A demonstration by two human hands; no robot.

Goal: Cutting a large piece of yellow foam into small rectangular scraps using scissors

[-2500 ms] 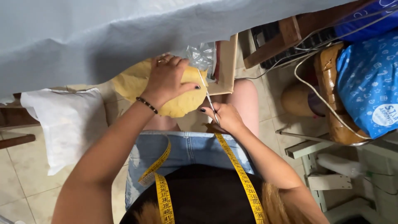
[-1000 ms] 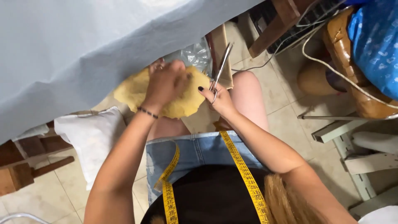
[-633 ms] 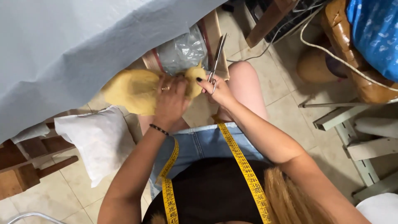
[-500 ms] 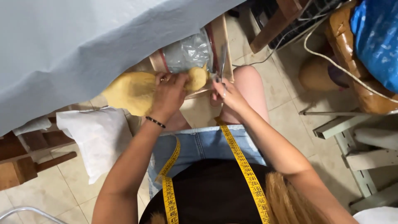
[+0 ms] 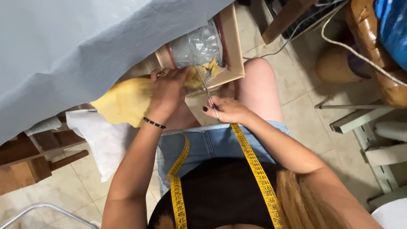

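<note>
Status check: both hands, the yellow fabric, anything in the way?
Left hand gripping yellow fabric. Right hand holds scissors, blades at fabric edge. Yellow scraps in cardboard box. Nothing in the way.

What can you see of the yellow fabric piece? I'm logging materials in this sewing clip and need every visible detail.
The yellow fabric is a soft, matte, pale-yellow piece, rumpled and bunched rather than flat. It lies over the person's lap, half under the edge of the grey-blue cloth. The left hand grips its right end, holding it over the cardboard box. The scissors in the right hand meet that end, and small yellow scraps lie in the box.
</note>
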